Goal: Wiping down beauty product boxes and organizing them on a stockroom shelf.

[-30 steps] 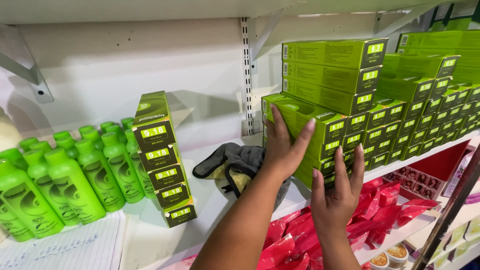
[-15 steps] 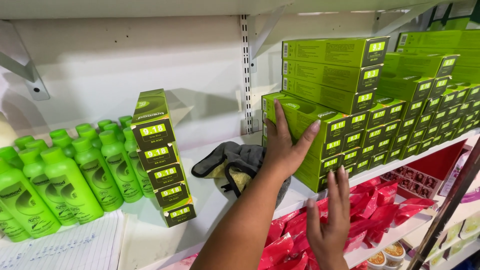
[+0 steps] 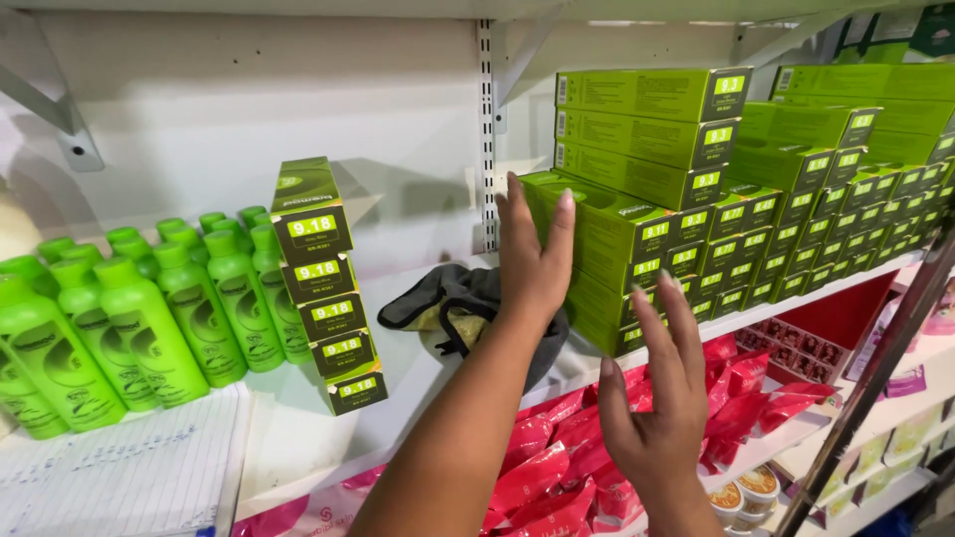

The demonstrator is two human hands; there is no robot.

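Observation:
My left hand (image 3: pixel 534 261) lies flat against the left side of a stack of green boxes (image 3: pixel 617 254) on the white shelf (image 3: pixel 298 447), fingers spread and pointing up. My right hand (image 3: pixel 657 398) hovers lower, in front of the shelf edge, fingers apart and holding nothing. More green boxes (image 3: pixel 647 129) are piled on top and run off to the right.
A leaning stack of green boxes (image 3: pixel 323 288) stands at the left, beside several green bottles (image 3: pixel 129 318). A dark cloth (image 3: pixel 468 308) lies on the shelf behind my left wrist. Red packets (image 3: pixel 557 467) fill the shelf below. A notepad (image 3: pixel 129 477) lies at the lower left.
My right hand has dropped away from the front of the green boxes and now hangs below the shelf edge. My left hand has stayed pressed on the stack's side.

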